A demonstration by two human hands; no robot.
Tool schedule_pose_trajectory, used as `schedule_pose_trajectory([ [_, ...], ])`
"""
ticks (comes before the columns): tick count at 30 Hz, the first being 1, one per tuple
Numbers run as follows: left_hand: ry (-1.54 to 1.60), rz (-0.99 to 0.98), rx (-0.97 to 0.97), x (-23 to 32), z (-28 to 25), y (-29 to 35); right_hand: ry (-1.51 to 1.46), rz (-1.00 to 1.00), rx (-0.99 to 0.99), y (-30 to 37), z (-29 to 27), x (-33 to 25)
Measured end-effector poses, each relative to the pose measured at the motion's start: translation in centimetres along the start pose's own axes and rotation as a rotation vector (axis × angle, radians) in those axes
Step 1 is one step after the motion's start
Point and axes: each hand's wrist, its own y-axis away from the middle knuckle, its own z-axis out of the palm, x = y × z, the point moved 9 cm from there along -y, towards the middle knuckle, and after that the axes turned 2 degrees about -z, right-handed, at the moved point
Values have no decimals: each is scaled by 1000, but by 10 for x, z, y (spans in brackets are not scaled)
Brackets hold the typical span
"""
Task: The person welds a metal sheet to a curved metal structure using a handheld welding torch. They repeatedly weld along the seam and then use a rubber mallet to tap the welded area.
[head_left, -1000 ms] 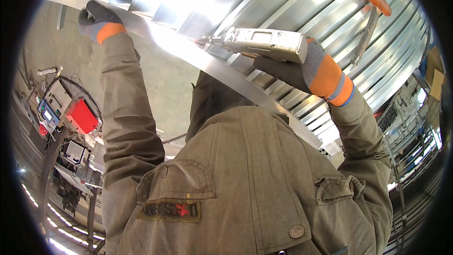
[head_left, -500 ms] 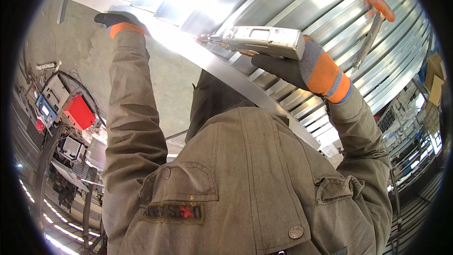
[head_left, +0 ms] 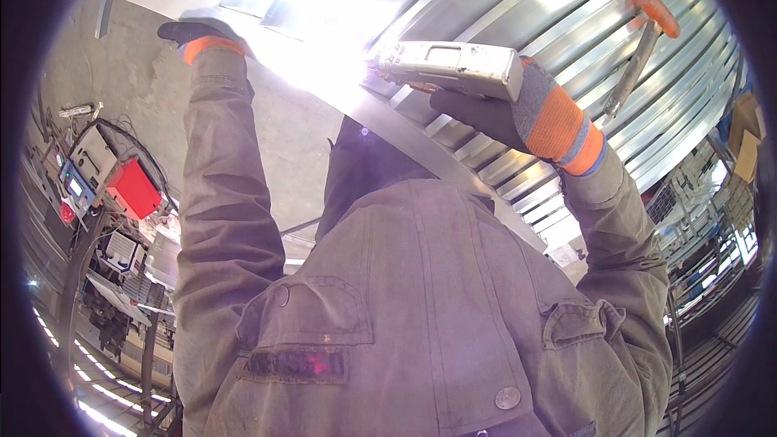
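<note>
My right hand (head_left: 530, 117), in a grey, orange and black glove, is wrapped round a silver welding gun (head_left: 453, 65). The gun's nozzle end points left at a flat metal bar (head_left: 421, 146) and is lost in a white flare. Along the edge of that bar, farther left, lies my left hand (head_left: 212, 39) in a matching glove. Its dark fingers stretch out to the left, and glare washes out part of the hand. Beyond the bar runs a row of shiny metal slats (head_left: 518, 24).
A hammer (head_left: 635, 65) with an orange end lies on the slats at the right. On the left stand a red box (head_left: 134, 188) and a machine with a small screen (head_left: 77, 186), cables around them. Cardboard (head_left: 746, 133) shows at the far right.
A bright flare has lit up at the gun's tip, hiding its nozzle and tinting my jacket purple. The gun has shifted very slightly; my left hand has moved a little left.
</note>
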Motion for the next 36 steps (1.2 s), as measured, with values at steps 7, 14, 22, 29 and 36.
schedule_pose_trajectory([
  [7,-79,-117,-39,8,20,-22,84,86,-46,0,-2,-11],
  [14,19,-18,-13,0,-28,25,140,194,-73,2,-4,-12],
  [22,-3,3,-67,3,-27,30,182,57,-50,-1,-3,-16],
  [29,42,-34,0,-6,-42,38,245,39,-47,-2,-4,-19],
  [36,-28,-4,-94,4,-19,20,282,37,-43,-3,-6,-18],
])
